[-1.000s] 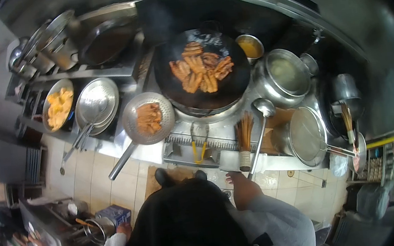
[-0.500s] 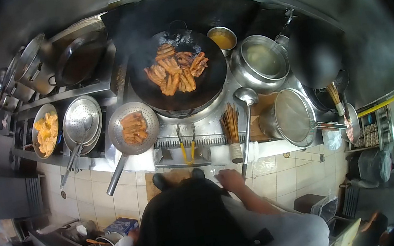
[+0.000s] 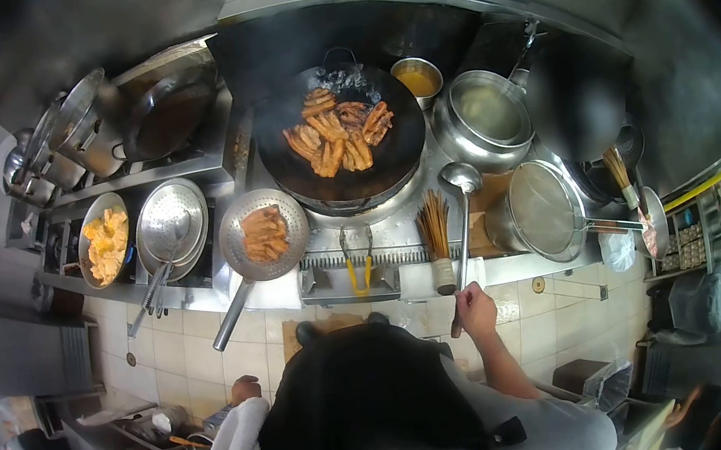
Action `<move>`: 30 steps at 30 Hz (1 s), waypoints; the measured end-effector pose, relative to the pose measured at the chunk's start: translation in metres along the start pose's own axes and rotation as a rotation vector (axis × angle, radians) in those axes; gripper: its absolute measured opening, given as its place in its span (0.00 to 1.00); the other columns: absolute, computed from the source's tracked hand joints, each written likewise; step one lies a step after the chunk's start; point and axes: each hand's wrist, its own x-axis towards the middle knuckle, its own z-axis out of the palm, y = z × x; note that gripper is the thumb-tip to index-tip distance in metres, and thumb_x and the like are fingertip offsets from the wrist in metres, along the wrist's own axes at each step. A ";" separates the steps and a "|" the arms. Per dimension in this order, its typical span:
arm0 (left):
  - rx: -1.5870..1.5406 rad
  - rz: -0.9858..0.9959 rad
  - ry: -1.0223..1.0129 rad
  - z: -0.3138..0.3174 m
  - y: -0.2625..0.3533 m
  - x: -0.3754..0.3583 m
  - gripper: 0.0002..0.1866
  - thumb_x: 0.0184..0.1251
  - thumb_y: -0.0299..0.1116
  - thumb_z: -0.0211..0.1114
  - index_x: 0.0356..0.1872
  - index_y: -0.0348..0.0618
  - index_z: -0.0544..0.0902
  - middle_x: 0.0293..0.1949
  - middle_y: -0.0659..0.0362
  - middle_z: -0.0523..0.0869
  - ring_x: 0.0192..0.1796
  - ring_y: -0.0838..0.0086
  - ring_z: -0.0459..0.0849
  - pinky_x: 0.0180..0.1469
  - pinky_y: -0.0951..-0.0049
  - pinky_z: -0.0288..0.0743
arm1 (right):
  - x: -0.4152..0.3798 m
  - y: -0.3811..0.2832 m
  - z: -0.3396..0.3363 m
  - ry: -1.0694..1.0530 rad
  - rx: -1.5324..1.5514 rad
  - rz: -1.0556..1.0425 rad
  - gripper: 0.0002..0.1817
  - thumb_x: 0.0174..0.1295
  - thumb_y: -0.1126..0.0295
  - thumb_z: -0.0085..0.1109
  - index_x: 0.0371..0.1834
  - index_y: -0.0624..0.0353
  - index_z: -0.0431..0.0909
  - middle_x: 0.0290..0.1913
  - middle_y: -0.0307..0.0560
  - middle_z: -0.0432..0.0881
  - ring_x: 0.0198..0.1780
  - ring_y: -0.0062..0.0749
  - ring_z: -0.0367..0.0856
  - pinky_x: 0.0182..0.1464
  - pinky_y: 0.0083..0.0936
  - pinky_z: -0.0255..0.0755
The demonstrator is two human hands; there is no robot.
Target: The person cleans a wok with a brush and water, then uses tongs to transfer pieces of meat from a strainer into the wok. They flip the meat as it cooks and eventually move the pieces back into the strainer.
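Observation:
My right hand [image 3: 477, 308] is closed round the lower handle of a long steel ladle [image 3: 461, 178], whose bowl rests on the counter. My left hand [image 3: 245, 389] hangs low beside the white cloth, its fingers curled and what they hold, if anything, hidden. In the black wok [image 3: 280, 167] lie several browned meat pieces [image 3: 337, 132]. A perforated strainer [image 3: 290, 207] with more meat [image 3: 264, 234] sits at the front. Yellow-handled tongs [image 3: 359, 271] and a bamboo brush [image 3: 436, 233] lie between strainer and ladle.
A steel pot [image 3: 458, 135] and a bowl of yellow liquid [image 3: 417, 78] stand right of the wok. Farther right is a mesh sieve [image 3: 543, 210]. At the left are a dish of yellow food [image 3: 107, 240], stacked strainers [image 3: 171, 223] and pans [image 3: 168, 114].
My right hand has moved right and up onto the ladle handle. My left hand has come into clearer view at the lower left. The whole view has shifted slightly.

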 end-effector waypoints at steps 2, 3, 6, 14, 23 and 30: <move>-0.253 -0.193 -0.011 -0.075 0.109 -0.068 0.14 0.73 0.40 0.66 0.50 0.48 0.95 0.50 0.52 0.95 0.56 0.63 0.92 0.68 0.61 0.81 | -0.001 0.001 0.000 -0.033 -0.006 0.011 0.15 0.73 0.58 0.68 0.36 0.55 0.77 0.28 0.52 0.86 0.31 0.55 0.87 0.37 0.48 0.79; -0.327 -0.224 -0.019 -0.079 0.121 -0.069 0.15 0.74 0.40 0.67 0.51 0.45 0.94 0.50 0.50 0.95 0.55 0.59 0.93 0.61 0.59 0.85 | -0.004 0.002 0.000 -0.019 0.008 -0.006 0.15 0.72 0.58 0.69 0.36 0.55 0.78 0.27 0.51 0.86 0.31 0.54 0.87 0.36 0.48 0.79; -0.309 0.231 0.184 -0.062 0.118 -0.050 0.13 0.73 0.37 0.70 0.37 0.35 0.93 0.36 0.52 0.95 0.44 0.66 0.94 0.50 0.65 0.85 | -0.012 -0.003 0.001 -0.002 0.045 -0.025 0.15 0.72 0.58 0.69 0.35 0.56 0.78 0.26 0.52 0.85 0.30 0.53 0.87 0.35 0.46 0.79; -0.317 0.330 -0.155 -0.225 0.247 -0.083 0.20 0.76 0.46 0.69 0.35 0.36 0.92 0.26 0.56 0.88 0.32 0.73 0.84 0.40 0.65 0.77 | -0.075 -0.061 0.002 -0.015 0.137 0.037 0.13 0.71 0.60 0.70 0.35 0.56 0.79 0.28 0.53 0.86 0.31 0.54 0.87 0.35 0.45 0.78; 0.088 0.968 -0.543 -0.267 0.320 0.023 0.17 0.80 0.41 0.62 0.49 0.39 0.92 0.29 0.56 0.87 0.32 0.73 0.83 0.39 0.65 0.79 | -0.281 -0.149 0.078 0.147 0.109 0.545 0.12 0.72 0.59 0.65 0.39 0.55 0.83 0.35 0.58 0.89 0.41 0.62 0.88 0.45 0.54 0.79; 0.006 1.202 -0.741 -0.259 0.354 -0.013 0.18 0.76 0.33 0.66 0.64 0.43 0.87 0.33 0.64 0.85 0.34 0.82 0.80 0.40 0.73 0.78 | -0.372 -0.182 0.142 0.155 0.157 0.769 0.11 0.70 0.60 0.67 0.43 0.56 0.87 0.37 0.58 0.90 0.42 0.62 0.89 0.47 0.52 0.80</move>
